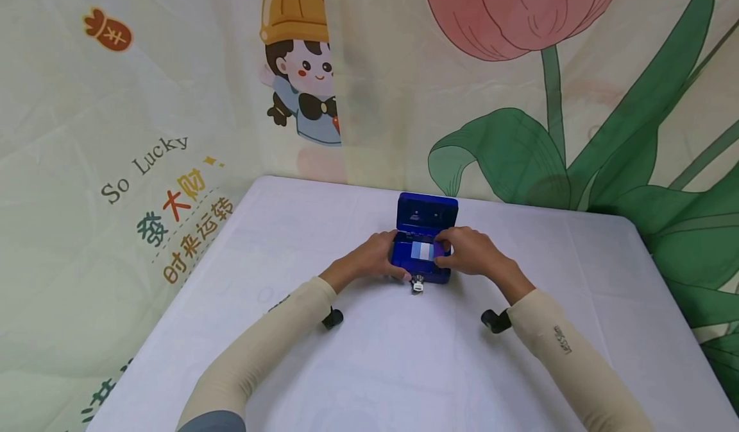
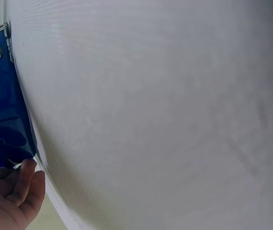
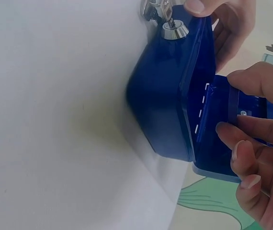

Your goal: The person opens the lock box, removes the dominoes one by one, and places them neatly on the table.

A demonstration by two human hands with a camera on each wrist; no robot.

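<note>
A blue metal cash box (image 1: 443, 278) stands on the table with its lid (image 1: 427, 212) raised at the back. Keys (image 3: 166, 9) on a ring sit in the round lock (image 3: 175, 30) on its front. My left hand (image 1: 378, 255) grips the box's left side, thumb on the front rim and fingers around the side wall. Between the thumb and fingers of my right hand (image 1: 470, 251) is pinched the right end of a flat piece striped light blue, white and purple (image 1: 423, 251), held over the box's opening. Edge-on in the right wrist view, that piece looks dark blue.
A white-covered table (image 1: 392, 368) spreads around the box. Behind it hangs a printed cloth (image 1: 381, 98) with a cartoon figure and a large tulip. Black wrist-worn devices (image 1: 495, 321) stick out beside both beige sleeves (image 1: 277, 329).
</note>
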